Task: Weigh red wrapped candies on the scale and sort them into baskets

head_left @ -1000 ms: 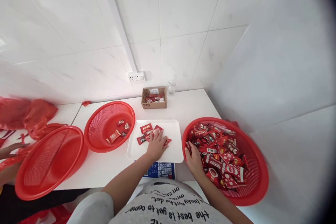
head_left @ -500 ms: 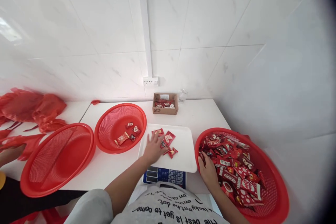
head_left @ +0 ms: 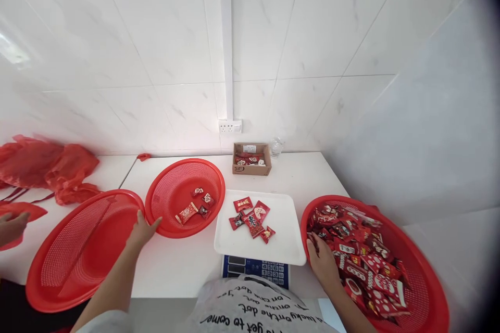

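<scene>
My left hand [head_left: 141, 232] is over the near side of two red mesh baskets, its fingers apart and nothing seen in it. The left basket [head_left: 37, 270] has nothing in it; the middle basket [head_left: 166, 192] holds several wrapped candies [head_left: 187, 213]. Whether my fingers touch the rims I cannot tell. My right hand [head_left: 322, 259] is at the left inside edge of the big right basket [head_left: 433, 291], fingers curled among a heap of red candy packets [head_left: 363, 255]; what they grip is hidden. Between my hands, several red packets [head_left: 253, 222] lie on a white tray [head_left: 283, 247].
The tray sits on a scale with a blue keypad [head_left: 255, 270]. A small cardboard box [head_left: 252, 169] of candies stands near the wall, beside a clear plastic item [head_left: 277, 146]. At far left are red plastic bags [head_left: 50, 164] and another person's hand [head_left: 13, 226].
My left hand has left the packets on the tray and moved left to the basket rims. My right hand stays at the right basket's edge. The view has shifted slightly.
</scene>
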Available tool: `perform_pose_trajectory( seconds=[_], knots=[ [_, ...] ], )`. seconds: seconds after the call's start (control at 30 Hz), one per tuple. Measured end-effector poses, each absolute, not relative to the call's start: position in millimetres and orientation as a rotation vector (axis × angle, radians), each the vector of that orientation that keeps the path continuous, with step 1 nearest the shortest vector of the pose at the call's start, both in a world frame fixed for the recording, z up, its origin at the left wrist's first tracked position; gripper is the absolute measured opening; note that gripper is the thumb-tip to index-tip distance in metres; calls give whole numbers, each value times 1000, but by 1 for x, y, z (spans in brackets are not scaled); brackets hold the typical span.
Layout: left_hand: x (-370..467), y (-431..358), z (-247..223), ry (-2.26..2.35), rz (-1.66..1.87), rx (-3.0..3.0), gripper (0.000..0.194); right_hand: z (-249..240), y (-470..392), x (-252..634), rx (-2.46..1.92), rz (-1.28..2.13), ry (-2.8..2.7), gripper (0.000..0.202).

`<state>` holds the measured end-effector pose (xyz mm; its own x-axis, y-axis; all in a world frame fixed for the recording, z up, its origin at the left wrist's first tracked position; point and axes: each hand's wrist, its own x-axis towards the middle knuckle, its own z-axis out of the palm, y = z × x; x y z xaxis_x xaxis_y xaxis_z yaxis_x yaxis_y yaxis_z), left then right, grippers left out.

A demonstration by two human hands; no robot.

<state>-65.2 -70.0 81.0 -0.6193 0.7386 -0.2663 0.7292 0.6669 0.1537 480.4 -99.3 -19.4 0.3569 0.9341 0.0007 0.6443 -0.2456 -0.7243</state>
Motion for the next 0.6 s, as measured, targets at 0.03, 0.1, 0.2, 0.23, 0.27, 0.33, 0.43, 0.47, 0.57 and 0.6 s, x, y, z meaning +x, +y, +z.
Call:
perform_pose_trajectory(
  seconds=[0.03, 0.1, 0.2, 0.23, 0.27, 0.33, 0.43, 0.47, 0.57, 0.6],
  knots=[
    [-61, -69, 74, 2574, 45, 1149, 88, -19, -99, 480, -1993, 589, -1364, 58],
    [-61, -63, 67, 2565, 67, 1106, 85, -18, -100, 480, -2011, 593, -1355, 58],
    [-79, -50, 71, 2520, 60, 1118, 82, -17, -100, 479, -2023, 564, -1344, 57],
    [-87, -45, 74, 2503, 52, 1127, 82, -17, -99, 479, -2032, 555, -1341, 57],
    [-95, -41, 78, 2488, 45, 1138, 82, -17, -99, 479, -2046, 550, -1337, 58],
    [-109, -32, 83, 2464, 31, 1172, 81, -17, -99, 479, -2088, 553, -1328, 60],
    [-120, -21, 84, 2433, -2, 1230, 81, -16, -99, 478, -2129, 561, -1341, 59],
    [-122, -19, 83, 2427, -15, 1245, 81, -15, -99, 478, -2133, 559, -1351, 58],
    [-122, -18, 78, 2415, -41, 1327, 78, -12, -99, 477, -2146, 544, -1368, 55],
    [-122, -20, 78, 2416, -51, 1362, 75, -12, -99, 477, -2154, 539, -1371, 55]
  ],
)
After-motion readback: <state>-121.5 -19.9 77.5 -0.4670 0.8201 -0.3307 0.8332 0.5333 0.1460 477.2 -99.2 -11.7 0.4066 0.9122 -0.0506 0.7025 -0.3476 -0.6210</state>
